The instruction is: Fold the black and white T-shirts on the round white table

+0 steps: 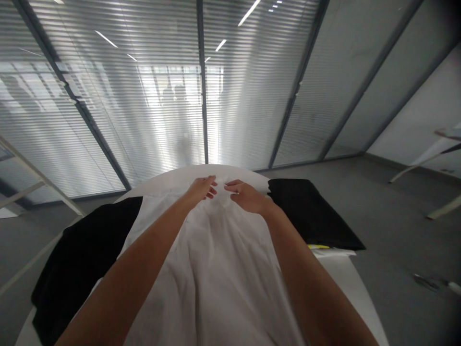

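A white cloth garment lies spread lengthwise in front of me, with soft folds running toward me; its exact kind cannot be told. Near its far end are both my hands, a small gap between them. My left hand has its fingers loosely bent and apart, close to the fabric. Facing it, my right hand points its fingers leftward, thumb and index finger separated. Whether the fingertips touch the cloth is hard to make out. My forearms reach over the garment's two sides.
A black cloth drapes over the left of the round white table. On the right lies a folded black item above something white and yellow. Glass panels with blinds stand behind. A pale frame is at left.
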### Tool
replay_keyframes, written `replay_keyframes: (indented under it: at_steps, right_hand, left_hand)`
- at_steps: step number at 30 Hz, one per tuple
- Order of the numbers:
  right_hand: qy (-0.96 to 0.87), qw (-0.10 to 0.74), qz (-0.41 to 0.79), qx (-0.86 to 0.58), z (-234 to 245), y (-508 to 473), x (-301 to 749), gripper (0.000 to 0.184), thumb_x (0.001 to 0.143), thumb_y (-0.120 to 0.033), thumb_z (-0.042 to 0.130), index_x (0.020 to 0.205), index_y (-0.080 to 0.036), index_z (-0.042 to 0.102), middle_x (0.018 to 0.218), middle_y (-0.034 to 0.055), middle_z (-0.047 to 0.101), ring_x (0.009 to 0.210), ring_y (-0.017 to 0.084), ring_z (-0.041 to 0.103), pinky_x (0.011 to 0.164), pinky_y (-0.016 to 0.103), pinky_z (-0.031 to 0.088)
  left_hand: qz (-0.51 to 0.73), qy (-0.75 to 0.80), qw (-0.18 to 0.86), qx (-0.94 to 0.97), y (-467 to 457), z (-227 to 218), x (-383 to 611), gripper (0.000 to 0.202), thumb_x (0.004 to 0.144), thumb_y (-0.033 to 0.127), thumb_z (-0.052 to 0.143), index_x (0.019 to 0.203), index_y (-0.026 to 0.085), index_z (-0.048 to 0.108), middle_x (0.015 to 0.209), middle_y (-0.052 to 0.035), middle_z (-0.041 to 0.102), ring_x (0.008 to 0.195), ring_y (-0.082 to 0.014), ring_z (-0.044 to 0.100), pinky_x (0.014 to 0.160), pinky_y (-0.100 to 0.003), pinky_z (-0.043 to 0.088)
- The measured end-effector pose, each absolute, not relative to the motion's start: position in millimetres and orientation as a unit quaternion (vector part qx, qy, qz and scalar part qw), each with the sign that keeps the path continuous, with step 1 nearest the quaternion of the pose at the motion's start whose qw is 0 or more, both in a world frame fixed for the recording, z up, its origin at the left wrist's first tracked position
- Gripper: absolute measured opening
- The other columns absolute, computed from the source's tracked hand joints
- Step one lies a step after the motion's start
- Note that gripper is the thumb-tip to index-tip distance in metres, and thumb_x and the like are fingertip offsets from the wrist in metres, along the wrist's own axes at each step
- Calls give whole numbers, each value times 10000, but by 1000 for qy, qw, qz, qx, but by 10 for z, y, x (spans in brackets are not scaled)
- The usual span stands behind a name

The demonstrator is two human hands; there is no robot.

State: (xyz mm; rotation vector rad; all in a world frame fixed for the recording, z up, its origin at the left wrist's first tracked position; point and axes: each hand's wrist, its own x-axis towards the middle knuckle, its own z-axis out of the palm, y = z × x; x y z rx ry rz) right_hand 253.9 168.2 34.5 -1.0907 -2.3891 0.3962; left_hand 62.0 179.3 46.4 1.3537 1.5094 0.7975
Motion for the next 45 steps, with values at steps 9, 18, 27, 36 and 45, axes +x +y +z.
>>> replay_keyframes:
  at_steps: [9,18,27,36,45]
  right_hand:
    - [-882,210,236,-350,469,1610,2602,458,838,-76,458,1223,-236,648,1255,33,645,1107,194,606,979,324,448]
    - [-812,-96,220,-533,581,1035,2708,518,802,-375,604,1264,-149,548,1081,169,686,742,247,682,626,337,519]
    - [-795,-53,17,-604,221,220,2618,362,882,-397,502,1157,-165,540,1009,144,679,868,319,685,692,392,506]
    - [-796,65,126,-589,404,143,2447,299,915,-228,420,1150,-148,588,1088,117,673,984,225,642,825,305,434]
    - [-839,115,272,-456,789,106,1425,242,777,-251,511,955,-144,634,963,97,684,832,185,606,670,257,390]
  left_hand:
    - [318,634,427,560,1943,319,869,263,794,399,608,797,139,642,872,-114,727,620,-141,656,551,-231,455]
    - [351,634,447,524,1784,277,674,214,853,357,551,828,149,593,842,-86,708,597,-143,687,539,-222,481]
    - [372,587,532,483,1606,328,577,319,880,429,549,1016,141,564,838,-93,675,572,-202,700,607,-340,581]
    - [427,545,580,430,1513,588,281,200,878,353,567,940,162,567,728,-38,632,526,-186,663,604,-415,600]
    - [419,611,489,459,1530,833,-686,178,854,326,579,928,167,606,704,-22,635,496,-145,619,564,-349,583]
